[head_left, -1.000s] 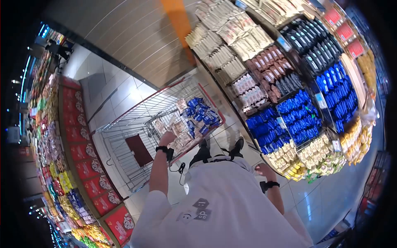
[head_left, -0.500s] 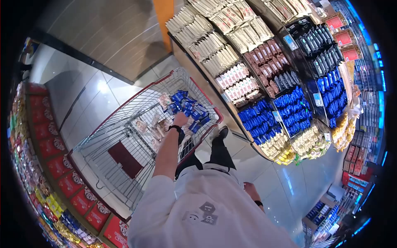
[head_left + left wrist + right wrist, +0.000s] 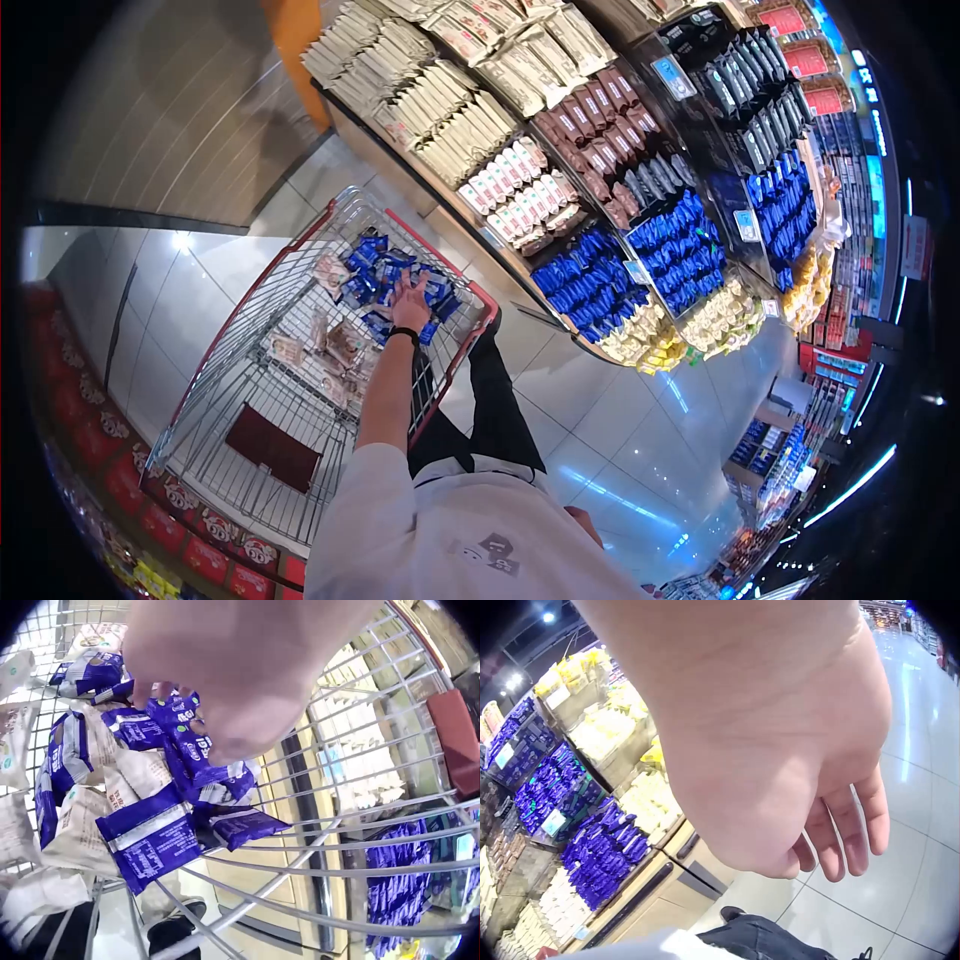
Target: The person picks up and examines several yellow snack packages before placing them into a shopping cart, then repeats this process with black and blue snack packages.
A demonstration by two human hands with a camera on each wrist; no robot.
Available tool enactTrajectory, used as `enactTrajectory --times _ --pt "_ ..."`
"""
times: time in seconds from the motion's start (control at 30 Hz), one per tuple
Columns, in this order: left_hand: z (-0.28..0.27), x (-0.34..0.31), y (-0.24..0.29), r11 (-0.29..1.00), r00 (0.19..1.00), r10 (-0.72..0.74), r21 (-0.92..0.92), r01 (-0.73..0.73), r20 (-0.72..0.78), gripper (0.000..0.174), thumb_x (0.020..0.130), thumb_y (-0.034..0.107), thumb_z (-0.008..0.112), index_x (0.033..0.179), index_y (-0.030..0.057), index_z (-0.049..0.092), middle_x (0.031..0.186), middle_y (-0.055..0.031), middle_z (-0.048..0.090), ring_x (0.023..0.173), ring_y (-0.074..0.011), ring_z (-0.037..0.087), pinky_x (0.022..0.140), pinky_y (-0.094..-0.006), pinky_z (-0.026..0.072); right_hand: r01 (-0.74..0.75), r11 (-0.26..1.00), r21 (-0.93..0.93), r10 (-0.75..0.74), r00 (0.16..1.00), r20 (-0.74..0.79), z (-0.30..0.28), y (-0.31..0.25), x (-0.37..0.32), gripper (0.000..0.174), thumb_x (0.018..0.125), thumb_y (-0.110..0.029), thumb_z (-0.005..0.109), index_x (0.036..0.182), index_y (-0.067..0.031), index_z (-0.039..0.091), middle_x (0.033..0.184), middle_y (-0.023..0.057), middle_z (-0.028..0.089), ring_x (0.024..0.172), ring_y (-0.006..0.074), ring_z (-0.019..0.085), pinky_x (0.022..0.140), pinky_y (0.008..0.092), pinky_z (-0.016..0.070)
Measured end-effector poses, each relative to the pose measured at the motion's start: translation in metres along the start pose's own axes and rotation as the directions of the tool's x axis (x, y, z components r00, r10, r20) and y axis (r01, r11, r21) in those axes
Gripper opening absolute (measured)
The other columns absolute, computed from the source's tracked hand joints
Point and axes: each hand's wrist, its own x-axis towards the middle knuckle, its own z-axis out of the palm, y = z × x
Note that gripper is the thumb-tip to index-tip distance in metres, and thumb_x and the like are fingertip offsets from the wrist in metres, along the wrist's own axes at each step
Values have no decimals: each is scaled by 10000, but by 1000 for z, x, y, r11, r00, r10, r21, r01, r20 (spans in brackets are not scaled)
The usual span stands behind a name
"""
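Note:
My left hand (image 3: 410,303) is down in a wire shopping cart (image 3: 205,440), its fingers spread over a heap of blue snack packets (image 3: 368,262). In the left wrist view the fingertips and thumb of that hand (image 3: 225,675) touch the blue packets (image 3: 154,840), partly covering them. White packets (image 3: 82,825) lie beside and under the blue ones. My right hand (image 3: 780,780) hangs at my side with relaxed fingers and holds nothing; in the head view it is mostly hidden by the shirt.
A tiered display of wrapped snacks (image 3: 600,280) stands right of the cart, with blue, cream, brown and black packets. A wooden panel (image 3: 150,130) rises beyond the cart. Red boxes (image 3: 110,460) line the left. Tiled floor (image 3: 620,430) runs along the right.
My left hand has moved from the white packets to the blue heap, and its fingers have spread. The cart and display have shifted left in view. The right hand has dropped mostly behind the shirt.

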Motion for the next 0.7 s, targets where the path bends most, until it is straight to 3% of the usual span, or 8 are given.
enactTrajectory --times 0.07,0.27,0.33,0.47,0.53,0.63,0.67,0.7 --pt "2 1 6 997 998 -43 63 39 54 736 896 105 632 1565 329 425 1692 -148 239 1484 -385 365 1138 -520 399 -101 995 20 101 995 16 -1 -31 -17 533 927 -327 605 1284 63 666 1175 273 723 1132 367 684 1005 374 516" --pt "62 17 -19 978 1000 1 211 -1 -2 667 925 146 627 1554 245 431 1612 -263 336 1402 -415 463 1098 -475 451 -73 978 195 69 997 31 -16 -75 -14 361 941 -157 590 1232 27 696 1049 167 744 943 260 725 828 393 583" --pt "59 8 -29 976 993 -103 -187 111 48 649 896 224 703 1504 180 480 1534 -279 453 1338 -422 533 1073 -463 476 -12 910 413 5 1000 17 -19 -54 19 296 946 -82 578 1196 19 700 978 118 733 839 206 714 725 349 586" --pt "18 -11 -24 889 977 -171 -407 208 127 582 827 230 822 1319 11 602 1253 -273 676 1124 -416 673 985 -412 548 101 892 441 -92 995 -44 -39 -73 45 276 959 -92 584 1185 17 698 950 108 743 803 197 711 704 316 582" --pt "21 -26 -33 894 986 -154 -433 112 -63 556 809 184 850 1279 -3 619 1140 -243 713 1013 -378 720 857 -401 605 225 935 274 -198 972 -123 -50 -88 53 258 960 -111 600 1169 -4 708 896 97 753 795 196 719 712 336 580" --pt "4 -46 -39 420 964 -190 -873 249 184 511 806 51 835 1250 2 587 1021 -144 693 884 -239 732 613 -358 636 416 905 -90 -425 879 -215 -69 -121 66 236 948 -106 630 1152 -23 714 882 79 758 789 172 722 706 332 570" --pt "13 -41 -57 579 995 -95 -811 86 38 543 813 -11 809 1288 21 547 1045 -152 690 765 -218 725 653 -342 648 433 898 -80 -440 873 -210 -74 -138 68 236 948 -106 630 1152 -23 714 882 79 758 789 172 722 706 332 570" --pt "-25 -62 -45 516 995 -87 -852 86 48 532 824 -22 797 1290 26 544 1015 -144 695 737 -194 715 642 -334 639 497 858 -130 -514 824 -240 -81 -157 68 239 939 -105 642 1152 -20 708 871 93 757 788 192 727 715 343 571"
